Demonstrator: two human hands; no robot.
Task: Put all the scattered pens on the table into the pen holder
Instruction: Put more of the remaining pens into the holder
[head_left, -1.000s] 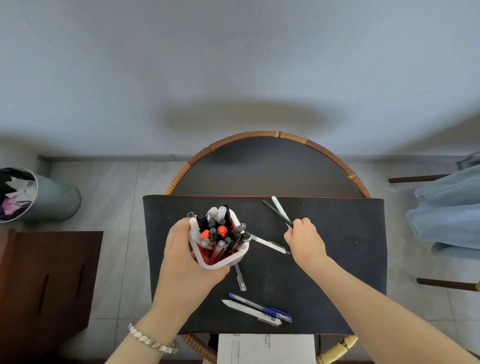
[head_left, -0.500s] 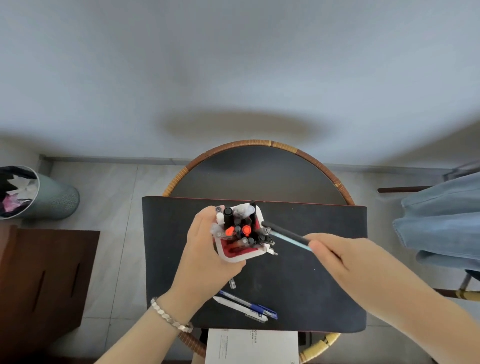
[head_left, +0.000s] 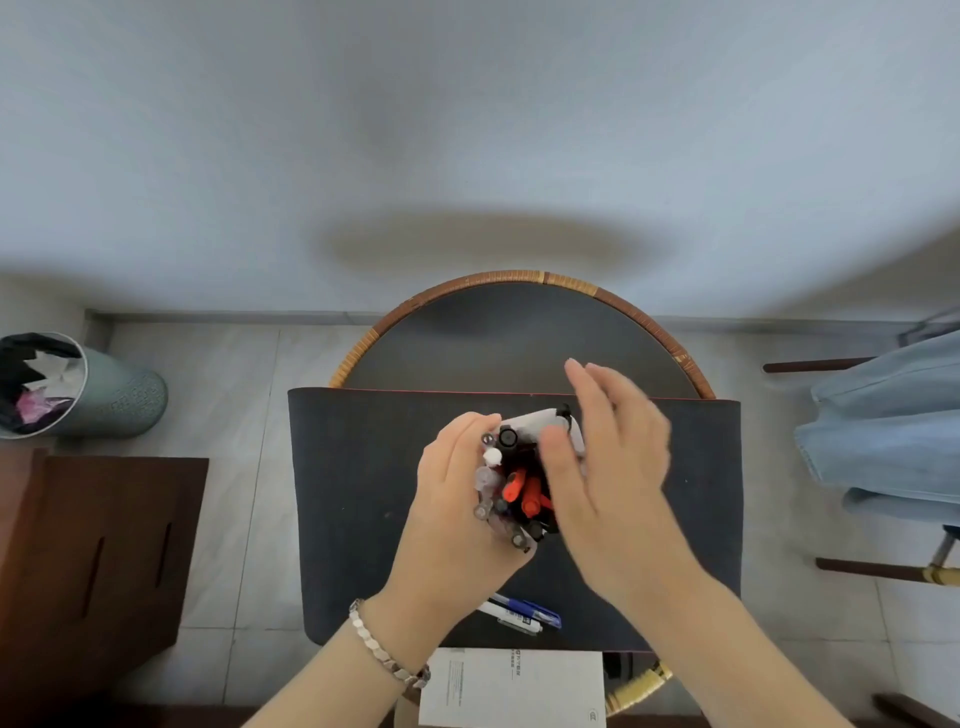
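1. Two hands are meeting over the dark mat (head_left: 363, 493) that is covering the round bench (head_left: 519, 332) with its woven rim.
2. Wrapped around the near-left side of the white pen holder (head_left: 535, 418), the left hand (head_left: 457, 514) is gripping it with curled fingers, and the holder is tilting so that its open mouth is facing the camera.
3. Many pens are standing packed inside the holder, among them two with orange-red caps (head_left: 522, 493), several black ones and some clear ones along the left edge.
4. Blurred by motion, the right hand (head_left: 608, 467) is hovering just over the right side of the holder with its fingers spread and nothing pinched between them; whether it is touching the rim cannot be told.
5. Lying side by side on the near part of the mat, just under the left wrist, a blue pen (head_left: 535, 610) and a white pen (head_left: 511, 618) are waiting outside the holder, partly hidden by the wrist.
6. Circling the left wrist, a silver bracelet (head_left: 382, 649) is showing.
7. Sitting at the near edge of the bench, a white printed sheet (head_left: 511, 688) is overlapping the mat's border.
8. Standing on the tiled floor at the far left, a grey-green waste bin (head_left: 98, 395) is holding crumpled rubbish, and denim cloth (head_left: 888, 426) is hanging at the right edge.
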